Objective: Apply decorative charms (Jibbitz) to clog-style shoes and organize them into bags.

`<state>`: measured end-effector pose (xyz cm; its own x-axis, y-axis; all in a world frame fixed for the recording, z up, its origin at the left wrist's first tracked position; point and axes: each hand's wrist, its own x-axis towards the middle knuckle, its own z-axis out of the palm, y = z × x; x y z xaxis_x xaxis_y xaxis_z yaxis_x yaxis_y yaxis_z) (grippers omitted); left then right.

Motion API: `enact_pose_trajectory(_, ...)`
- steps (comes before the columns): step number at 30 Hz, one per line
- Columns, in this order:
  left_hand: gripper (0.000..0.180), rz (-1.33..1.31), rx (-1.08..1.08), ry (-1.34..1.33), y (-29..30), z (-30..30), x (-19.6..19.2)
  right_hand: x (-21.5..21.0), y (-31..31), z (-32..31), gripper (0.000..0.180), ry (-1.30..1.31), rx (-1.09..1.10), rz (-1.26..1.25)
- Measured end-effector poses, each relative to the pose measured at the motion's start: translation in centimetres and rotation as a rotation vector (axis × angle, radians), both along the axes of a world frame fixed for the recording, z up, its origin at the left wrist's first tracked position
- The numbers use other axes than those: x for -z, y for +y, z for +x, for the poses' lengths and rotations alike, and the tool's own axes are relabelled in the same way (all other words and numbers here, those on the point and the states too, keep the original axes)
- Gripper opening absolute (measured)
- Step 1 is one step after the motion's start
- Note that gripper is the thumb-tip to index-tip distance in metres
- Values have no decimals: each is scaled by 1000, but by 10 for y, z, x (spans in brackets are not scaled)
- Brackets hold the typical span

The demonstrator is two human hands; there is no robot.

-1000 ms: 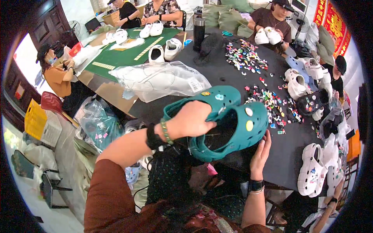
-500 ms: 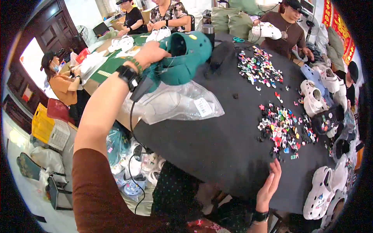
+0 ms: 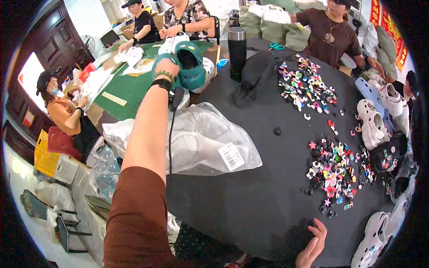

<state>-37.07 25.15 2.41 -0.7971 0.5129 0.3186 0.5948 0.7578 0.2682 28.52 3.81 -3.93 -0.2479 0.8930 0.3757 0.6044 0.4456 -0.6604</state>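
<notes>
Stretched far across the table, my left hand (image 3: 167, 68) grips a pair of dark teal clogs (image 3: 193, 70); its fingertips are partly hidden against them. The clogs are at the table's far left, beside a white clog (image 3: 208, 71). Under my left forearm lies a clear plastic bag (image 3: 203, 154) with a white label. My right hand (image 3: 313, 243) rests low at the near edge of the black table, fingers loosely spread and nothing in them. Nearest to it is a heap of small colourful shoe charms (image 3: 333, 178).
A second charm heap (image 3: 306, 85) lies farther back. A black tumbler (image 3: 237, 53) and teal scissors (image 3: 276, 46) stand and lie near the far edge. White clogs (image 3: 372, 123) line the right side. Several people work around the table; a yellow crate (image 3: 47, 149) is at left.
My left hand has carried the teal clogs leftward and lowered them toward the far left of the table. My right hand stays by the near edge, while the view has shifted.
</notes>
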Motion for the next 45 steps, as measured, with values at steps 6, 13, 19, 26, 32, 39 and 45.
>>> enact_pose_trajectory(6, 80, -218, 248, -230, -15, 7, 4, 17, -4, 3, 46, 46, -31, -51)
enact_pose_trajectory(13, 82, -505, 527, -7, -93, 78, -34, 29, -2, 7, 40, 27, -10, 21)
enact_pose_trajectory(19, 131, -671, 850, -59, -220, 143, -49, 28, -2, 4, 36, 77, -37, 59)
enact_pose_trajectory(26, 86, -289, 678, 0, -312, 187, 22, 31, -4, -1, 11, -38, -50, 179)
enact_pose_trajectory(32, 55, 153, 950, -294, -344, 186, -6, 40, -5, 6, 9, -90, -45, 246)
enact_pose_trajectory(39, 37, -45, 525, 3, -323, -1, -64, 34, -4, 6, 10, -139, -34, 271)
enact_pose_trajectory(45, 78, 1702, 335, -678, -348, -124, -85, 45, 1, -4, 9, -71, -93, 295)
